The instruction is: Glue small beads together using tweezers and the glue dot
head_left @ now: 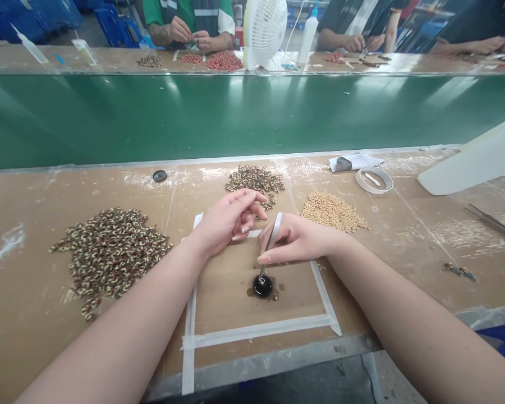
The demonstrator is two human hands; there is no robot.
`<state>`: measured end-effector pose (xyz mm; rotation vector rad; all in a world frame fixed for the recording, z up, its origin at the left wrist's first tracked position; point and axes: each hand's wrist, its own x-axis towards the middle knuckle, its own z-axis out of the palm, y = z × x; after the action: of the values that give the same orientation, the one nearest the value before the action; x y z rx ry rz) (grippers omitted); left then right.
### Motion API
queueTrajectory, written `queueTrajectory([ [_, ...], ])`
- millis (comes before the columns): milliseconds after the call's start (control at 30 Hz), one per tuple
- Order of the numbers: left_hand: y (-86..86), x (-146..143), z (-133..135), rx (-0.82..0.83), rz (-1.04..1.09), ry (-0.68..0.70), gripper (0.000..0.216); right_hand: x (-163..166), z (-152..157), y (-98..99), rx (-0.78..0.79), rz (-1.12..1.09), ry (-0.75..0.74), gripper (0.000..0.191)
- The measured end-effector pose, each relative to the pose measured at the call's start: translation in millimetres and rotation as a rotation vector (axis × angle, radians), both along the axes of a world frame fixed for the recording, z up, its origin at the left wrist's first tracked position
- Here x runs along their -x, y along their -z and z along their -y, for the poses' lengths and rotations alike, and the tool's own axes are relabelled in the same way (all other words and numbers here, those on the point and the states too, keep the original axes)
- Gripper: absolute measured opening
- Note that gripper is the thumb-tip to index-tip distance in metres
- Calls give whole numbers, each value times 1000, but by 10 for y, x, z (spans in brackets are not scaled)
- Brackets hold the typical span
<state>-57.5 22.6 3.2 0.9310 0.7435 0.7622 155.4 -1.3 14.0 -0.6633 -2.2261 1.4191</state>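
My right hand (292, 240) grips metal tweezers (270, 247) whose tips dip into a small black cap of glue (262, 286) on the brown table. My left hand (230, 220) hovers just left of it, fingers curled in a pinch on something too small to make out. Both hands are inside a square marked with white tape (261, 330). A large heap of patterned brown-and-cream pieces (109, 252) lies to the left. A smaller heap of the same pieces (255, 180) sits behind my hands. A pile of pale beige beads (333, 211) lies to the right.
A tape roll (374, 179), a white cloth (353, 162) and a black cap (160, 175) lie near the green conveyor belt (235, 112). Spare tweezers (490, 220) rest at the right. Across the belt, other people's hands work by a white fan (264, 31) and glue bottle (308, 33).
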Motion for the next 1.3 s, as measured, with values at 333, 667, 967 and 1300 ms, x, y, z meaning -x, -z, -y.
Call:
queueTrajectory([
  [333, 13, 21, 69, -74, -33, 7, 33, 6, -48, 108, 198, -45, -84, 41],
  [667, -573, 327, 180, -646, -612, -226, 31, 35, -38, 117, 280, 19, -120, 47],
  [967, -1095, 1297, 555, -723, -1507, 139, 21, 31, -85, 164, 292, 3, -144, 45],
  [1300, -664, 1354, 670, -702, -1715, 132, 21, 27, -75, 108, 208, 25, -148, 52],
])
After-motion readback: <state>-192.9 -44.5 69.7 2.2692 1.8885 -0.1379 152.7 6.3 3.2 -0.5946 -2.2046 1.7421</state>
